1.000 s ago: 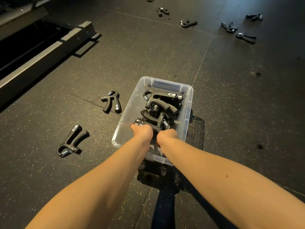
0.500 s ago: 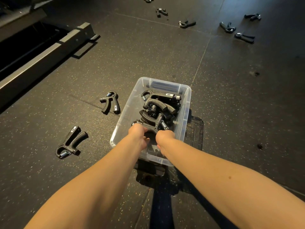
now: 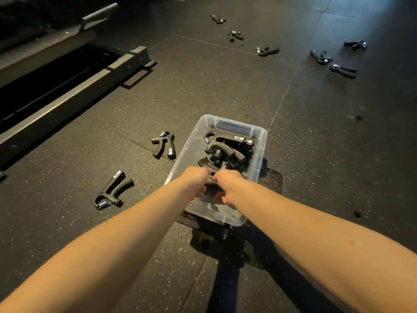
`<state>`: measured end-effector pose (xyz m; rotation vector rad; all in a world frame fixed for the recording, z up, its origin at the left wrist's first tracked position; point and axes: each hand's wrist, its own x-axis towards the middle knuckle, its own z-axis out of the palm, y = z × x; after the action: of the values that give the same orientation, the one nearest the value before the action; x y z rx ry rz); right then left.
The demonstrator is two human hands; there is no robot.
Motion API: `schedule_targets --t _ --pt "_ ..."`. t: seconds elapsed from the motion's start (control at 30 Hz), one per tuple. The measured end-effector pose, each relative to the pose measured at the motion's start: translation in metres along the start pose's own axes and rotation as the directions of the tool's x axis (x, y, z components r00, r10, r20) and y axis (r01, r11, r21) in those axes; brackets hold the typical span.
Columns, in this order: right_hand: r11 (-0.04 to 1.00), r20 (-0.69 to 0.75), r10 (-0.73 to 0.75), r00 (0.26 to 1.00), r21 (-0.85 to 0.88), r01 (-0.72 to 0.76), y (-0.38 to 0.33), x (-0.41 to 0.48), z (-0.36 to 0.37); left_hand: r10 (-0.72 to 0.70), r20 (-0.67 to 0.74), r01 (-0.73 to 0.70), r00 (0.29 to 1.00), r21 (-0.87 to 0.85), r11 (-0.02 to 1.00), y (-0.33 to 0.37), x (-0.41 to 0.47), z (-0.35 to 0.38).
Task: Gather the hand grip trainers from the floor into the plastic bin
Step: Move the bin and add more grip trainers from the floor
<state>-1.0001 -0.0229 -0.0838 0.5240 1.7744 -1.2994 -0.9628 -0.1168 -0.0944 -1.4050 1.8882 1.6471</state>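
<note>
A clear plastic bin (image 3: 262, 143) stands on the dark rubber floor and holds a pile of black hand grip trainers (image 3: 225, 150). My left hand (image 3: 195, 179) and my right hand (image 3: 229, 184) are side by side inside the bin's near end. Their fingers curl around one black trainer (image 3: 211, 183) between them. Two trainers lie on the floor left of the bin, one close (image 3: 163, 146) and one nearer me (image 3: 112, 190). Several more lie far off, such as a trainer (image 3: 266, 51) at the top centre and another (image 3: 343, 71) at the top right.
A long metal equipment frame (image 3: 67, 91) runs along the floor at the left. A flat black object (image 3: 274, 179) sticks out from under the bin on its right and near sides. Floor tile seams cross the far floor.
Both hands have dropped from above the bin's near rim down into the bin. The bin and the floor trainers have not moved.
</note>
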Motion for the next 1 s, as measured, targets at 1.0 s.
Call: schedule_targets --t 1.0 --pt "0.060 0.569 -0.229 0.790 -0.802 0.595 -0.035 0.007 0.306 -0.013 -0.070 0.052 0.997 0.595 0.802 -0.120 0.100 -0.363"
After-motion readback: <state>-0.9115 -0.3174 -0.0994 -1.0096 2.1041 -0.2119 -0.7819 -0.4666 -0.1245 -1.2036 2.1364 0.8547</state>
